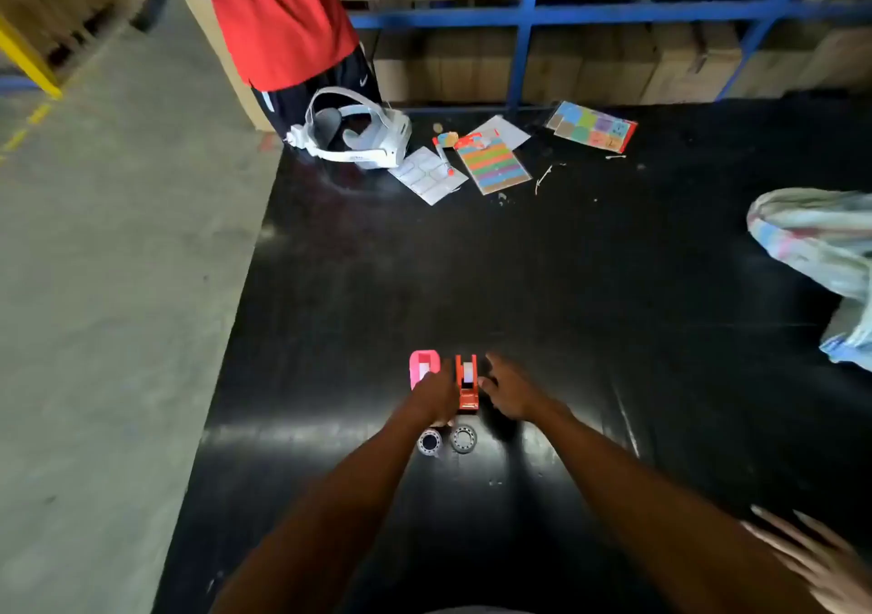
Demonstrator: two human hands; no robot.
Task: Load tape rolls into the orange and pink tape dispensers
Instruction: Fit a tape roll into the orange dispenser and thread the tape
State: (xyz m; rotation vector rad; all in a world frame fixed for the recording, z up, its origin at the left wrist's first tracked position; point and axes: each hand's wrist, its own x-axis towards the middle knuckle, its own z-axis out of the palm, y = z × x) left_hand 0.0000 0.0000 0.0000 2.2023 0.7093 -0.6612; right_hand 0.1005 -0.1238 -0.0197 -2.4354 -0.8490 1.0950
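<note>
Two tape rolls (446, 440) wait on the black tabletop (613, 330) near the person, while the left hand (431, 394) and open, empty right hand (509, 391) flank the orange dispenser (466, 384) beside the pink dispenser (422, 368), likely steadying it, left fingers unclear.

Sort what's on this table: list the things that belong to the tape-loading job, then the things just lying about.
Job: orange dispenser, pink dispenser, two tape rolls, left hand, right hand.

Lying about: white headset, sticker sheets, white label sheet, pen.
</note>
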